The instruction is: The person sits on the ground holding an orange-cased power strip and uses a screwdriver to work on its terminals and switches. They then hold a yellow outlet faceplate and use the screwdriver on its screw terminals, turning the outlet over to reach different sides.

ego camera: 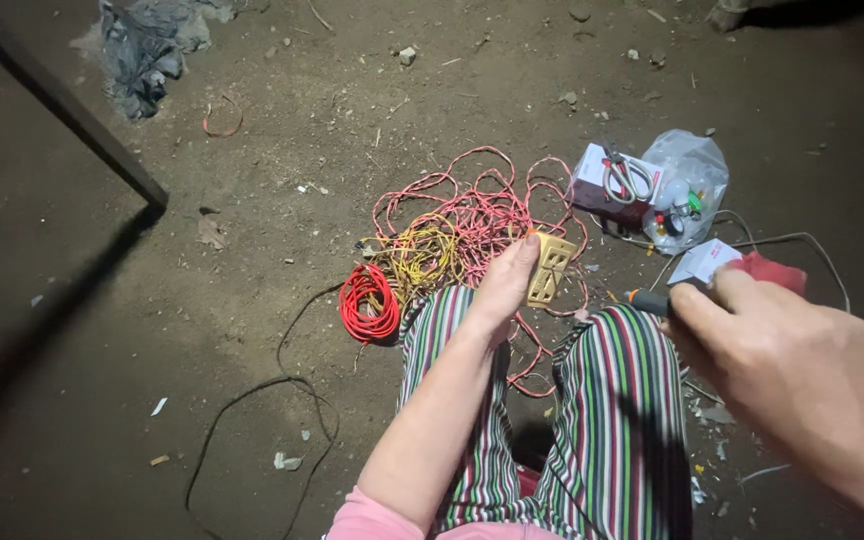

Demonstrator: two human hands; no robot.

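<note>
My left hand (pixel 505 285) holds a cream plastic socket box (pixel 550 268) above my knees, over a tangle of pink wire (pixel 472 205). My right hand (pixel 792 365), close to the camera at the right, grips a screwdriver with an orange and black handle (pixel 644 298) pointing left toward the box. My legs in striped trousers (pixel 612 400) fill the lower middle.
On the dirt floor lie a red wire coil (pixel 368 300), a yellow wire bundle (pixel 420 255), a black cable (pixel 282 400), pliers on a small box (pixel 622 180), a clear plastic bag of small parts (pixel 690 185) and a dark table leg (pixel 62 105) at the upper left.
</note>
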